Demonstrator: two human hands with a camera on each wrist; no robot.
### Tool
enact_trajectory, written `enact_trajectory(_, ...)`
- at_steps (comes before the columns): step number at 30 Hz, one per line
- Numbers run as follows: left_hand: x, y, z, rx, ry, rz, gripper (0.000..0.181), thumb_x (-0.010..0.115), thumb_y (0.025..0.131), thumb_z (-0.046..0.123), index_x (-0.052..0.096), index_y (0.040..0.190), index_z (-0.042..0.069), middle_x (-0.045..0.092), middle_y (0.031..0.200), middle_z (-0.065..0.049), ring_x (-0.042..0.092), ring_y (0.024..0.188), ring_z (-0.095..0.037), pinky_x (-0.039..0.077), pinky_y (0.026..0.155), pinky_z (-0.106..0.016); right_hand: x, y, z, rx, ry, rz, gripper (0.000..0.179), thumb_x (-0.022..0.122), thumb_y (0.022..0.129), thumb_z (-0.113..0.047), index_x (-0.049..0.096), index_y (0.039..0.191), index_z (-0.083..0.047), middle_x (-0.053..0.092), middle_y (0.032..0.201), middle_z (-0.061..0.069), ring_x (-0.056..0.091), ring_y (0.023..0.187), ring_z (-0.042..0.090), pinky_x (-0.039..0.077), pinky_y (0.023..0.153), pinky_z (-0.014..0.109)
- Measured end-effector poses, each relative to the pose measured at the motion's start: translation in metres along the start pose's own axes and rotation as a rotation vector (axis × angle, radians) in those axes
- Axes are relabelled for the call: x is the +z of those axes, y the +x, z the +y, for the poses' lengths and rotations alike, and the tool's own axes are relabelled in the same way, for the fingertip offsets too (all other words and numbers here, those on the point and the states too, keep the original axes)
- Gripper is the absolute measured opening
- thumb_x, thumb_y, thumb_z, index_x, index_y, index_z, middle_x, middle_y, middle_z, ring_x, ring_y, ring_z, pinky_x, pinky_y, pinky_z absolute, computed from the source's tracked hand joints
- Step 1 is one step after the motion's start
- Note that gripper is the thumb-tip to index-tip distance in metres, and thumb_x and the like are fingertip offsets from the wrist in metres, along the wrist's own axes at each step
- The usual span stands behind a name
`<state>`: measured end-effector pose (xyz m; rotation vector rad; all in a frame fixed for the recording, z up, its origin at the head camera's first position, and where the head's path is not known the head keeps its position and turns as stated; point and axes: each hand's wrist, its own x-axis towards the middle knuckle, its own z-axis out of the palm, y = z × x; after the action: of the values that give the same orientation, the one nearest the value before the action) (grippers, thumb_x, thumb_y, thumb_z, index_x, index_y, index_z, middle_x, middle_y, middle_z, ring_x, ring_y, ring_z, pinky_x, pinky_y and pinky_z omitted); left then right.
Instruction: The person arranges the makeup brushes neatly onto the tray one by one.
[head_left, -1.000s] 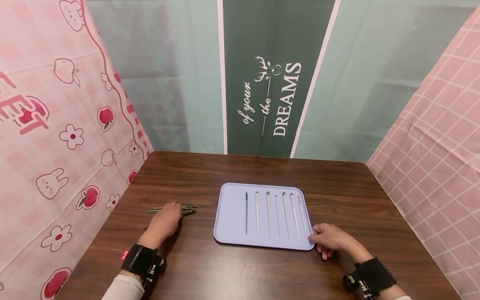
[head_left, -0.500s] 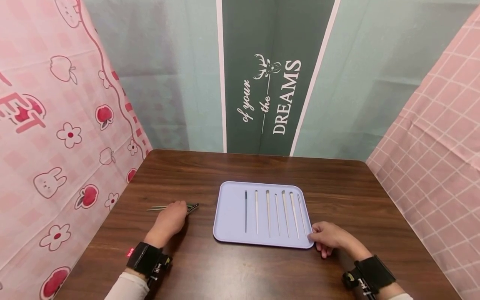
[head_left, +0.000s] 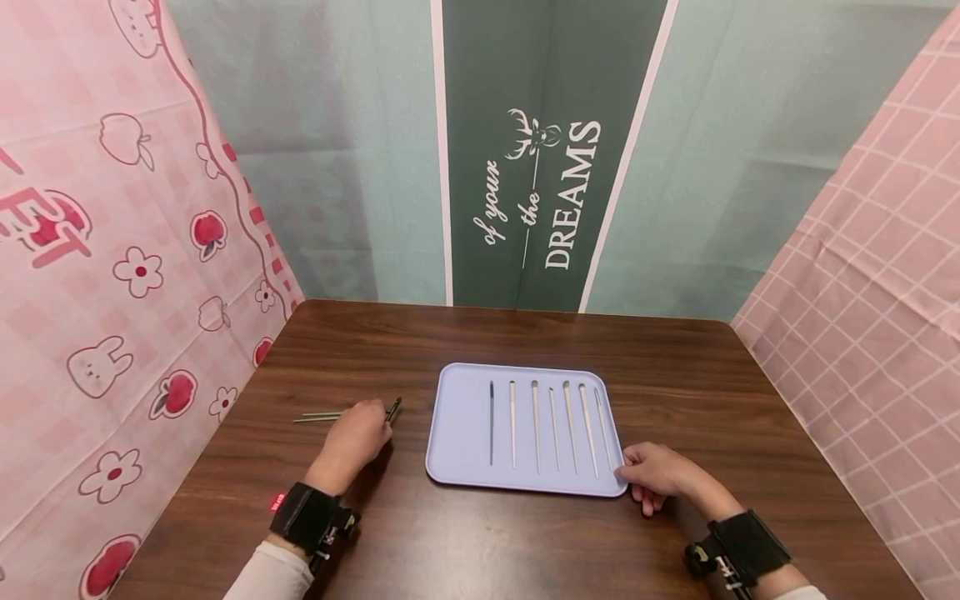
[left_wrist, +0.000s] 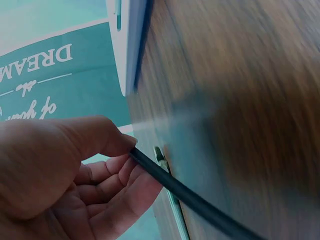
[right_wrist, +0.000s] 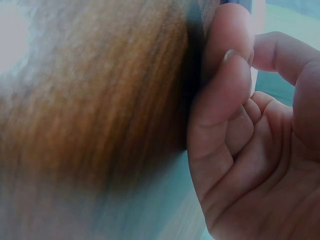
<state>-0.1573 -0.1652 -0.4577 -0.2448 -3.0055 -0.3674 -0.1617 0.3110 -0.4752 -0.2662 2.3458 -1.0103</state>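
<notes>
My left hand (head_left: 357,435) pinches a dark-handled brush (left_wrist: 195,199) between thumb and fingers, left of the tray. In the head view its tip shows just past the fingers. Two thin green-handled brushes (head_left: 318,417) lie on the table, partly hidden behind that hand; one green handle (left_wrist: 176,212) also shows in the left wrist view. My right hand (head_left: 655,477) grips the near right corner of a pale lilac tray (head_left: 457,433), thumb on the rim. Several slim brushes (head_left: 537,429) lie side by side in the tray, the leftmost a dark blue one (head_left: 492,425).
The tray sits on a dark wooden table (head_left: 495,550). A printed green cloth (head_left: 517,208) hangs behind the table, with pink cloths (head_left: 892,217) at both sides. Black straps with small cameras (head_left: 750,550) are on both wrists.
My left hand has lifted the dark brush from beside the green ones and moved slightly right, the brush turning to point away from me. My right hand and the tray stay put.
</notes>
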Motion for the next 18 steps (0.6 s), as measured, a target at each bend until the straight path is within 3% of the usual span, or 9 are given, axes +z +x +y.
enact_trajectory(7, 0.002, 0.0, 0.008, -0.007, -0.02, 0.053, 0.015, 0.069, 0.082, 0.001, 0.057, 0.073, 0.0, 0.059, 0.063, -0.013, 0.061, 0.056, -0.03, 0.049, 0.053, -0.045, 0.0, 0.0, 0.001, 0.0, 0.006, -0.003, 0.023, 0.061, 0.096, -0.013, 0.052, 0.075, -0.006, 0.06, 0.061, 0.004, 0.06, 0.045, 0.009, 0.049, 0.044, 0.025)
enact_trajectory(14, 0.001, 0.005, 0.02, -0.101, -0.076, 0.004, 0.018, 0.069, 0.087, 0.005, 0.06, 0.072, 0.001, 0.061, 0.066, -0.01, 0.058, 0.058, -0.025, 0.049, 0.055, -0.042, 0.0, -0.001, 0.002, 0.005, 0.007, 0.001, 0.023, 0.062, 0.095, -0.013, 0.052, 0.075, -0.007, 0.06, 0.061, 0.003, 0.06, 0.044, 0.01, 0.048, 0.044, 0.025)
enact_trajectory(18, 0.002, 0.009, 0.028, -0.119, -0.103, 0.028, 0.019, 0.069, 0.086, 0.006, 0.06, 0.069, 0.0, 0.061, 0.064, -0.012, 0.059, 0.057, -0.027, 0.049, 0.054, -0.044, 0.0, -0.001, 0.002, 0.002, 0.007, 0.003, 0.023, 0.061, 0.095, -0.013, 0.052, 0.075, -0.007, 0.06, 0.061, 0.003, 0.06, 0.044, 0.009, 0.048, 0.044, 0.025)
